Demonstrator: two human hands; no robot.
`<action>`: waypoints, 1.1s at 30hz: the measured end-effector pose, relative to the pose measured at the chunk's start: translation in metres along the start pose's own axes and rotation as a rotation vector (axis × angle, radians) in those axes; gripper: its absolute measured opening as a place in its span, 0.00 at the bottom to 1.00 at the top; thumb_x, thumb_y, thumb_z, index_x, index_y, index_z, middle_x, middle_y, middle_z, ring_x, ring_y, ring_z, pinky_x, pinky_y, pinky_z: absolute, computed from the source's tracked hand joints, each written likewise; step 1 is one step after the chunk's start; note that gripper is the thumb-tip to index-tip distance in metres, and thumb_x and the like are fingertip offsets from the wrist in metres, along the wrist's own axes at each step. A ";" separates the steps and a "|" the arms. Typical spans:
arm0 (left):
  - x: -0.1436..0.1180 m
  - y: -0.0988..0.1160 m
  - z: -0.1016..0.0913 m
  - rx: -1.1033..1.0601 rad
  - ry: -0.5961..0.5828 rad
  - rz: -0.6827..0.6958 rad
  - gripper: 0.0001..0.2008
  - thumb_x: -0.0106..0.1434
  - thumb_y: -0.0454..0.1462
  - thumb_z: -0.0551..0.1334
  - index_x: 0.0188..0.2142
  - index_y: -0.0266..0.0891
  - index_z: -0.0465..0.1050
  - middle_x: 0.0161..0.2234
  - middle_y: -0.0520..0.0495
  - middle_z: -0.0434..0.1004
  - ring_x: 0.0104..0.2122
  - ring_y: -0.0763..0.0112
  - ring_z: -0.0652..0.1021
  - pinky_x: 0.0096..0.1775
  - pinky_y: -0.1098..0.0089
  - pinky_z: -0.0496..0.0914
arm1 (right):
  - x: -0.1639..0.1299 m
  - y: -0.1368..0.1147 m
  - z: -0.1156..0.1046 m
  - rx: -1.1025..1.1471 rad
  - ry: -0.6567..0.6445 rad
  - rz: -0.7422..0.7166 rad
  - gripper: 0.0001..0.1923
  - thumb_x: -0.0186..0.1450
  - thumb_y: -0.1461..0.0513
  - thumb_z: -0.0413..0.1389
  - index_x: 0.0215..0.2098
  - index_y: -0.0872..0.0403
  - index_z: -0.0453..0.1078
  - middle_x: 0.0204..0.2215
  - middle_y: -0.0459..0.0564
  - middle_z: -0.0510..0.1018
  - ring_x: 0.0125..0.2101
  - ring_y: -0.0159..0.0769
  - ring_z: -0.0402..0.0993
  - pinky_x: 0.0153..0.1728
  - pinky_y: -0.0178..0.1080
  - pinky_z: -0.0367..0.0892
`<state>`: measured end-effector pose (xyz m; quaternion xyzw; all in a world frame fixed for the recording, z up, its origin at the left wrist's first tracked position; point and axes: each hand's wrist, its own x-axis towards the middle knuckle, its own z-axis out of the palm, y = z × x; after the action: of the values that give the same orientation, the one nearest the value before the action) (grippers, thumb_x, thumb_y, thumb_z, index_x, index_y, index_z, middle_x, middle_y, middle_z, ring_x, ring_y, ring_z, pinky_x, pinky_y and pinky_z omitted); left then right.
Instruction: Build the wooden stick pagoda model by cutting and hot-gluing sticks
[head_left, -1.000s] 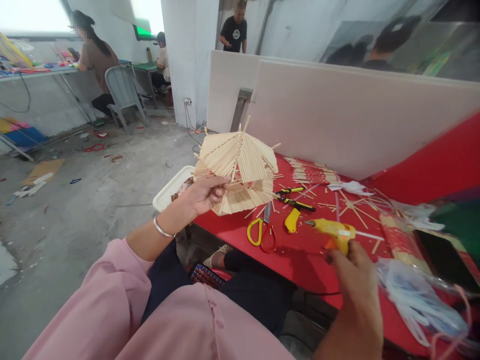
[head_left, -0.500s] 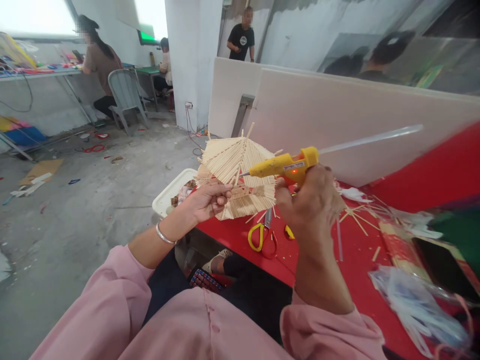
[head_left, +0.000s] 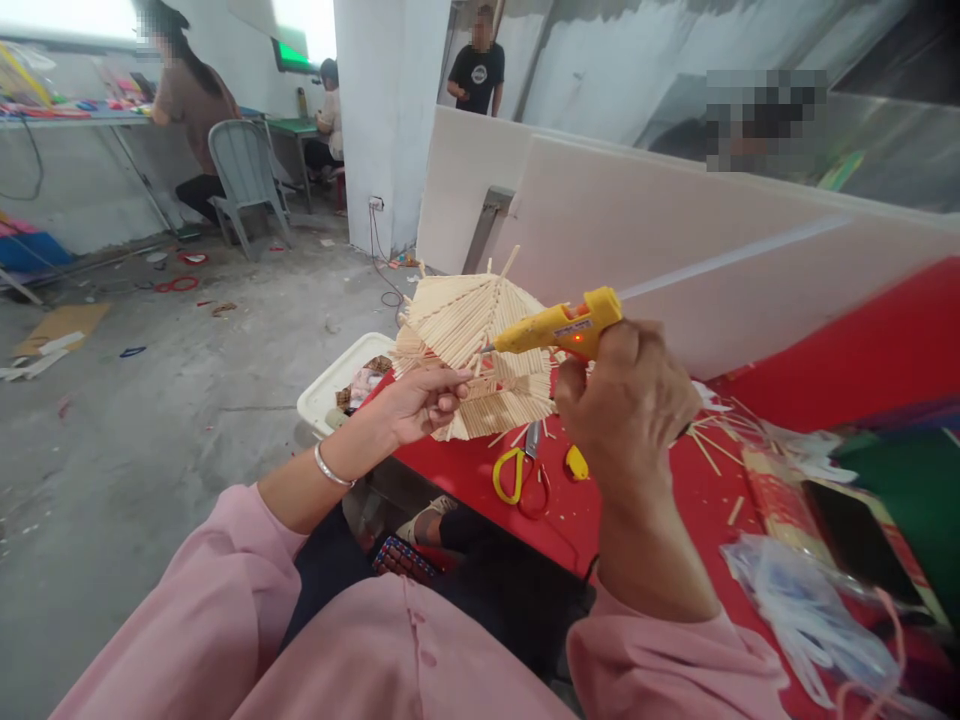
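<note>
A yellow hot glue gun (head_left: 559, 330) with an orange light is gripped in my right hand (head_left: 630, 400). From its back end juts a long clear glue stick (head_left: 735, 257). The gun's metal nozzle meets the lower edge of a model built of thin wooden sticks (head_left: 457, 320), whose upper part slopes like a roof. My left hand (head_left: 427, 402) is closed at that edge, thumb and forefinger pinching the model near the nozzle. Whether a separate stick lies between those fingertips I cannot make out. Scissors with yellow and red handles (head_left: 521, 475) lie just below the model.
On the red table (head_left: 555, 525) are loose sticks (head_left: 709, 445), a yellow object (head_left: 576, 462), a plastic bag (head_left: 810, 600) and a dark phone (head_left: 859, 535). A white tray (head_left: 315, 402) stands left of the model. White boards (head_left: 637, 215) rise behind; other people sit or stand farther off.
My right hand and the glue gun have shifted slightly left, the nozzle staying by the model's edge. My left hand keeps its pinch. The camera view has turned a little.
</note>
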<state>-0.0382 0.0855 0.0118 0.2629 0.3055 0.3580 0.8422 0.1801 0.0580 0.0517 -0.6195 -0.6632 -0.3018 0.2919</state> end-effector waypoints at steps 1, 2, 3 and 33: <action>0.000 0.000 -0.001 0.001 -0.002 0.003 0.15 0.66 0.33 0.66 0.22 0.32 0.73 0.15 0.55 0.63 0.12 0.86 0.62 0.14 0.83 0.52 | 0.000 0.000 -0.001 0.001 -0.002 -0.001 0.12 0.64 0.62 0.53 0.46 0.55 0.68 0.40 0.58 0.73 0.35 0.42 0.68 0.32 0.42 0.56; 0.000 -0.001 -0.001 0.002 -0.005 0.004 0.15 0.66 0.33 0.67 0.22 0.32 0.73 0.15 0.55 0.63 0.12 0.86 0.63 0.14 0.83 0.52 | 0.000 0.000 -0.001 0.002 -0.001 0.000 0.12 0.64 0.62 0.53 0.46 0.55 0.69 0.40 0.58 0.73 0.35 0.43 0.68 0.32 0.42 0.57; 0.001 -0.001 -0.002 0.001 -0.008 0.006 0.15 0.65 0.33 0.67 0.22 0.32 0.73 0.15 0.55 0.64 0.12 0.86 0.63 0.14 0.83 0.52 | 0.000 0.000 -0.001 0.003 0.003 0.003 0.12 0.64 0.62 0.53 0.46 0.55 0.69 0.40 0.58 0.73 0.35 0.43 0.68 0.32 0.42 0.57; 0.001 -0.001 0.006 -0.055 0.048 0.058 0.14 0.67 0.30 0.64 0.23 0.31 0.72 0.19 0.52 0.70 0.13 0.88 0.63 0.14 0.82 0.54 | 0.002 -0.002 -0.004 -0.138 0.146 -0.037 0.11 0.60 0.62 0.55 0.41 0.56 0.70 0.35 0.56 0.76 0.26 0.33 0.59 0.27 0.41 0.43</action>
<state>-0.0325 0.0841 0.0146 0.2399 0.3081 0.3967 0.8307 0.1785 0.0567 0.0558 -0.6024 -0.6291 -0.3963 0.2904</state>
